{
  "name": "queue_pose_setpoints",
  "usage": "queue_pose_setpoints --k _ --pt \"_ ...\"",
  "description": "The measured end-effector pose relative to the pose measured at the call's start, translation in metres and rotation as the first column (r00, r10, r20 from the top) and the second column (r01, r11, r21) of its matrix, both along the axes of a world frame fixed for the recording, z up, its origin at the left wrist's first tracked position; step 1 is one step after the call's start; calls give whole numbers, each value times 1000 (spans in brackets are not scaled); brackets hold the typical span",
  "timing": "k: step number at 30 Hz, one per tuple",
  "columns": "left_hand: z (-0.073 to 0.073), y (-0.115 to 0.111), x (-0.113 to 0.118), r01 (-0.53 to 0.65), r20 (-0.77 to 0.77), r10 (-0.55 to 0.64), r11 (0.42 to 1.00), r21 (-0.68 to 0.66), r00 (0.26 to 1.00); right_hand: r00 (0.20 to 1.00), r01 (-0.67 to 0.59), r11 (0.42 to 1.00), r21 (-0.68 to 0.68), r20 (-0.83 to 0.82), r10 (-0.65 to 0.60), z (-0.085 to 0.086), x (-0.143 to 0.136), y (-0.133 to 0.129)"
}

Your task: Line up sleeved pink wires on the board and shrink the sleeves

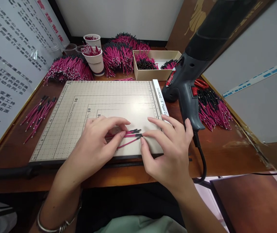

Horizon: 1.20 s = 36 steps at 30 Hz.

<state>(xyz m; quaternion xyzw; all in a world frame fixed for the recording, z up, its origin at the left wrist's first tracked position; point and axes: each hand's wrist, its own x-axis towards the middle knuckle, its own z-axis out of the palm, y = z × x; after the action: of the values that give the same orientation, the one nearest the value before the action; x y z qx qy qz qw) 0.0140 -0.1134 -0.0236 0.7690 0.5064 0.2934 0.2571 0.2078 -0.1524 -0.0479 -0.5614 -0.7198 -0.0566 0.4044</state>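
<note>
From the head camera, a small bundle of pink wires [128, 136] with black tips lies flat on the gridded cutting mat [80, 110], its long axis running roughly left to right, the black tips pointing toward the right side. The left hand [97, 144] covers the bundle's left portion from above; its grip is closed on the wires, thumb and forefinger pinched over them near the middle of their length. The right hand [169, 149] comes in from the opposite end, fingers curved and spread, the index fingertip and thumb tip touching the black tips; that grip is not closed round anything, only nudging the ends. So the bundle sits between the two hands, lying along the line that joins them, and both are on it: the left at its middle, the right at its tip end. One wire splays out lower, angled away from the rest toward the near edge of the mat. Just right of the right hand, on the wooden counter [225, 152], rests a grey heat gun [189, 87], and heaps of similar wires [119, 55] lie along the back.
</note>
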Motion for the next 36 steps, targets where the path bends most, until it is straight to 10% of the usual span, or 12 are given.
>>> queue_pose_setpoints --k 36 --pt "3 -2 -1 44 -20 -44 999 12 999 999 40 999 -16 -32 -41 -2 -1 2"
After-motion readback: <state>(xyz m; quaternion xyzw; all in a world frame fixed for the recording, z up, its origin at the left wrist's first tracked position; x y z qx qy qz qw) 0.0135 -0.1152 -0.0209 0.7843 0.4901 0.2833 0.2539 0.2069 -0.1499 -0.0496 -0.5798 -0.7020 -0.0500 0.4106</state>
